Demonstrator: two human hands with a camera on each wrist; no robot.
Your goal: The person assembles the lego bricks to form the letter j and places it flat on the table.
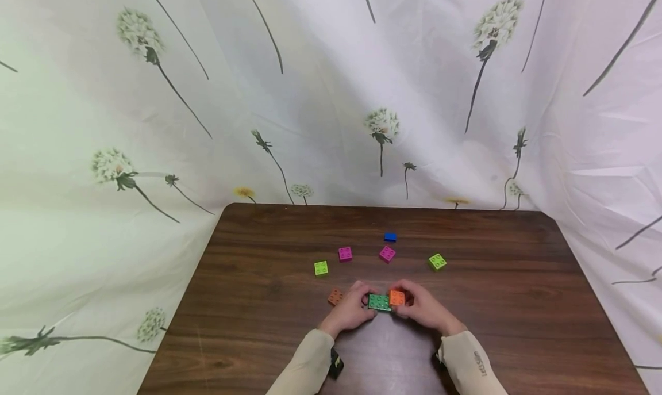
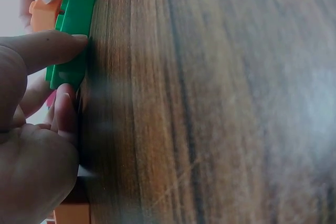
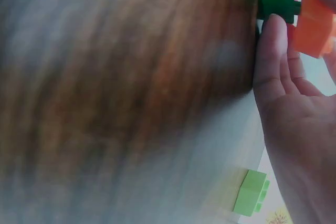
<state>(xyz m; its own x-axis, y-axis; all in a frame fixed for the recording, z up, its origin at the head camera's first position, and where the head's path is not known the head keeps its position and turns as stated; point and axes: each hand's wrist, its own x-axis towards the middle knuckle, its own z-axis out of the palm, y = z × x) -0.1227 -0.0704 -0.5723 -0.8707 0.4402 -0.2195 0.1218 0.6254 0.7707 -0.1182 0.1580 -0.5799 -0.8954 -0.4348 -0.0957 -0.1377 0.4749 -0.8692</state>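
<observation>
Near the front middle of the table, my left hand (image 1: 353, 309) grips a green toy building brick (image 1: 379, 302) between thumb and fingers. The left wrist view shows the green brick (image 2: 74, 19) low at the tabletop, its studs facing up. My right hand (image 1: 421, 305) pinches an orange brick (image 1: 397, 298) at the green brick's right end. From the right wrist, the orange brick (image 3: 314, 22) appears tilted over the green brick's studs; whether they are joined I cannot tell. A brown-orange brick (image 1: 335, 296) lies just left of my left hand.
Behind the hands lie a lime brick (image 1: 321, 268), a magenta brick (image 1: 345, 253), a second magenta brick (image 1: 387, 253), a blue brick (image 1: 390, 237) and another lime brick (image 1: 437, 261). The dark wooden table (image 1: 248, 303) meets a flowered white curtain (image 1: 331, 96) at its back edge.
</observation>
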